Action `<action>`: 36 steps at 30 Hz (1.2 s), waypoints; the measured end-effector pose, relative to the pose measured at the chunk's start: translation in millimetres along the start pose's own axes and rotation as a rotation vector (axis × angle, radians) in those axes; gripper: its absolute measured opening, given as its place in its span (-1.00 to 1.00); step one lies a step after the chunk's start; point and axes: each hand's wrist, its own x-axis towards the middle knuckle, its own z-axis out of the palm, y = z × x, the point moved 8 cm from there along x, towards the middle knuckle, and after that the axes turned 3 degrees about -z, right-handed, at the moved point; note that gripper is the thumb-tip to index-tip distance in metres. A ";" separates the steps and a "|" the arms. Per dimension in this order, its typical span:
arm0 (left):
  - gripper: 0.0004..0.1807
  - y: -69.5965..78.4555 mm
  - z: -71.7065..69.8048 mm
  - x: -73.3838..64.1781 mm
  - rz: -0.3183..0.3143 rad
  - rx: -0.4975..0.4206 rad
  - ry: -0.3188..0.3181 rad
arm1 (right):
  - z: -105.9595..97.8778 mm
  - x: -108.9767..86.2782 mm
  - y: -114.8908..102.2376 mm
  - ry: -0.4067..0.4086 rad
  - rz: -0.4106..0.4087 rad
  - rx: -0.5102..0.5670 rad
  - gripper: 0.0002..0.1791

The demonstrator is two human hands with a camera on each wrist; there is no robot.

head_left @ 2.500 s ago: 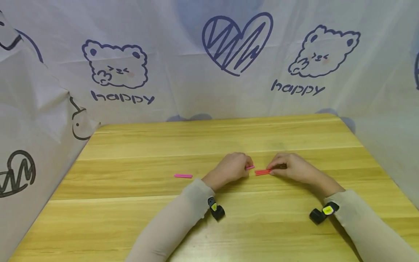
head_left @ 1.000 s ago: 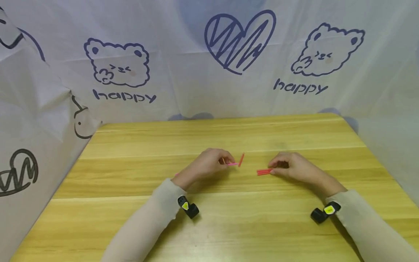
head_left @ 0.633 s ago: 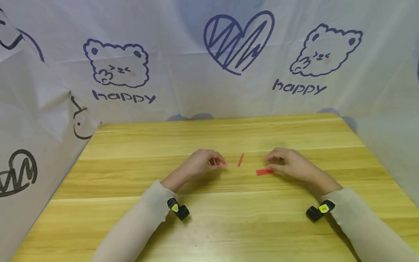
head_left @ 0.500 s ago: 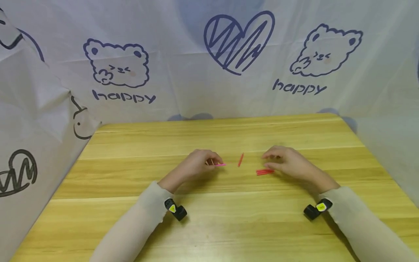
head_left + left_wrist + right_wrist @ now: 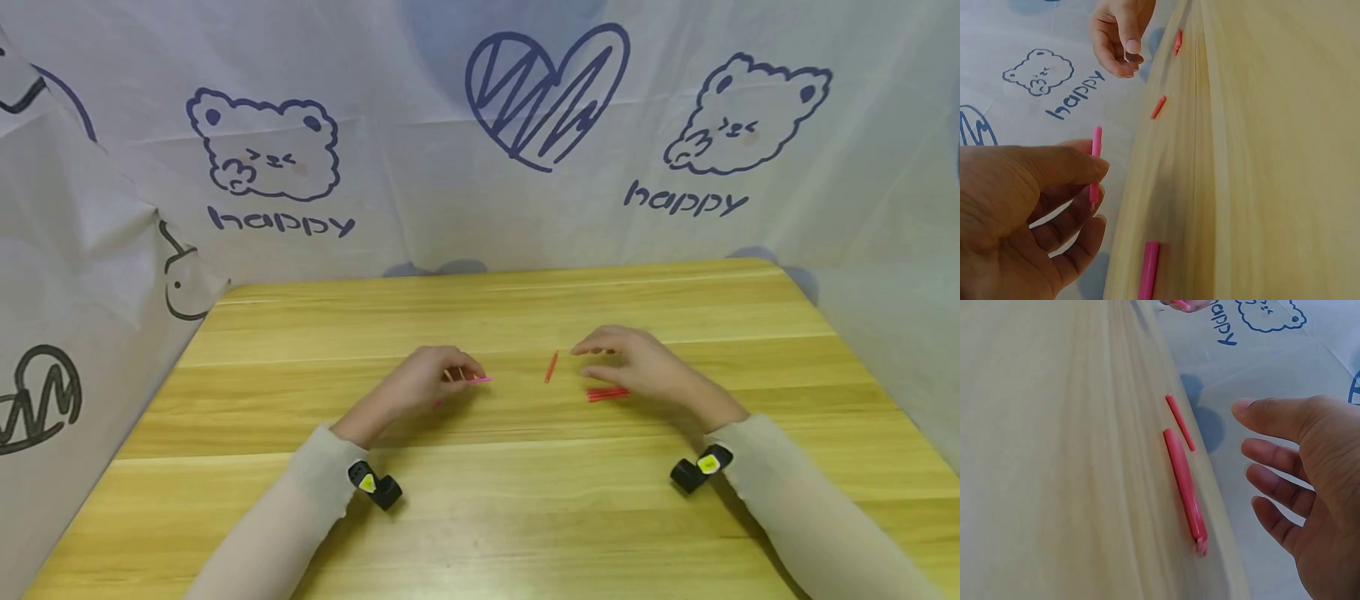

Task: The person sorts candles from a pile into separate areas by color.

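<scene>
My left hand [image 5: 420,379] pinches a thin pink stick [image 5: 1097,140] between thumb and index finger, held above the table. Below that hand a pink stick [image 5: 1149,272] lies on the wood, mostly covered by the hand in the head view. Right of the centre, a small group of red sticks [image 5: 607,394] lies side by side; a single red stick [image 5: 551,367] lies apart, slanting, to their left. My right hand [image 5: 637,362] hovers over and behind the red group with its fingers spread and holding nothing. Its fingertips point toward the single red stick.
The wooden table [image 5: 480,508] ends at the back against a white cloth [image 5: 420,167] with printed bears and a heart. More cloth hangs at the left and right. A black camera [image 5: 375,485] sits on each wrist.
My left hand set the single red stick down and moved left, still with the pink stick. My right hand let go of the red group, rose and shifted left, fingers opening.
</scene>
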 end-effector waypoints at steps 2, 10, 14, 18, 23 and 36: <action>-0.81 -3.0 -0.4 -2.7 0.000 -0.001 0.000 | 0.9 3.2 -1.1 -0.005 -0.005 -0.003 -0.66; -0.83 -16.7 -2.8 -10.6 -0.023 -0.030 0.016 | 5.6 18.6 -9.9 -0.023 -0.064 -0.015 -0.66; -0.83 -21.8 -3.0 -13.5 -0.052 -0.039 -0.001 | 10.3 24.4 -12.2 -0.043 -0.079 -0.011 -0.66; -0.84 -26.4 -3.5 -16.4 -0.060 -0.037 -0.006 | 16.5 26.9 -9.6 -0.065 -0.069 -0.004 -0.66; -0.85 -32.7 -3.1 -19.7 -0.074 -0.057 -0.020 | 21.6 28.2 -6.4 -0.082 -0.056 -0.009 -0.68; -0.79 -38.6 -9.1 -27.5 -0.032 0.021 0.021 | 27.4 35.8 -5.2 -0.125 -0.065 -0.025 -0.72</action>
